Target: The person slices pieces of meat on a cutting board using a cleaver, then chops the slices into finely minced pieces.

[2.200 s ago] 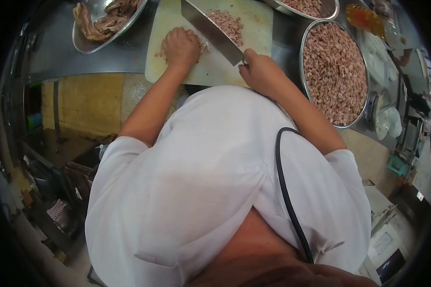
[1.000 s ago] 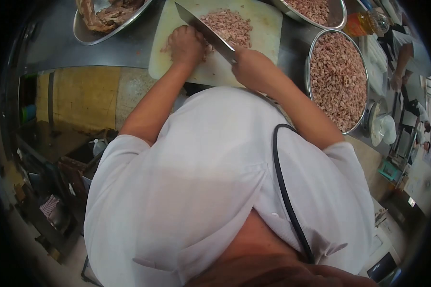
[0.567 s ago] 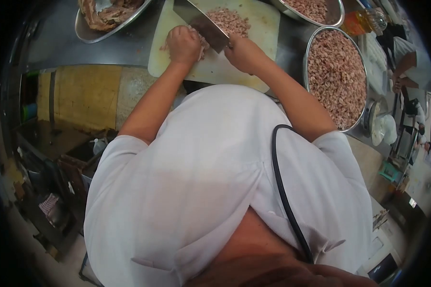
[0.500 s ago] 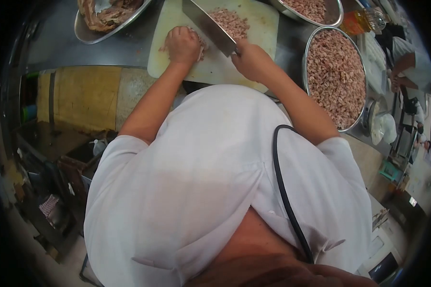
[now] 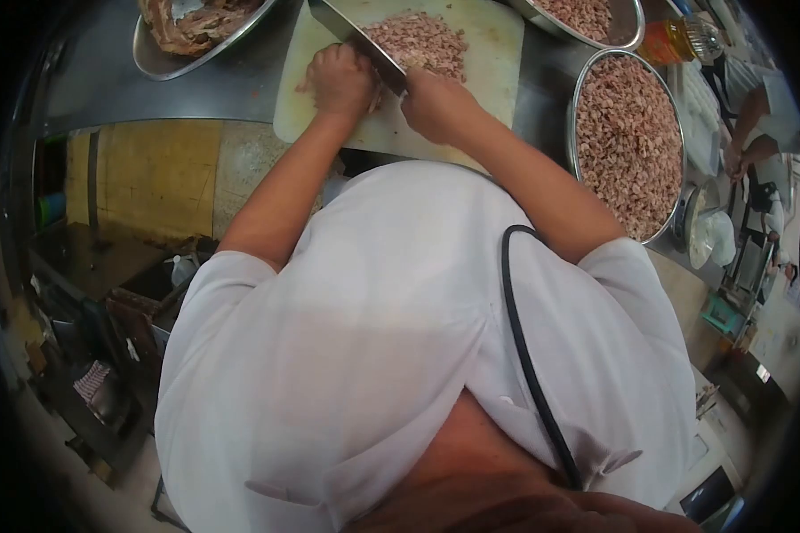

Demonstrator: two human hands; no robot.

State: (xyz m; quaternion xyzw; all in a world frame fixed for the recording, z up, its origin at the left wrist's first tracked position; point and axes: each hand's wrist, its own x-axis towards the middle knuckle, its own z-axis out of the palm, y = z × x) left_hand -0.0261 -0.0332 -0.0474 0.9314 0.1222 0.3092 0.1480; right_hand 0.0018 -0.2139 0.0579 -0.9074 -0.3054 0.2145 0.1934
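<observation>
On a pale cutting board (image 5: 493, 67), my right hand (image 5: 437, 105) grips the handle of a broad-bladed cleaver (image 5: 357, 40). The blade slants up to the left, close beside my left hand (image 5: 340, 82). My left hand is closed, its fingers curled over meat on the board; bits of it show at the edge of the hand, most is hidden. Just right of the blade lies a pile of chopped pinkish meat (image 5: 427, 44).
An oval metal tray (image 5: 574, 115) heaped with chopped meat stands right of the board. Behind it are another metal bowl (image 5: 636, 27) of chopped meat and a bottle (image 5: 667, 43) of yellow liquid. A metal bowl (image 5: 156, 67) at left holds large meat pieces. Another person's arm (image 5: 748, 133) shows at far right.
My right hand and the cleaver have moved left, bringing the blade up against my left hand. My left hand stays in nearly the same place.
</observation>
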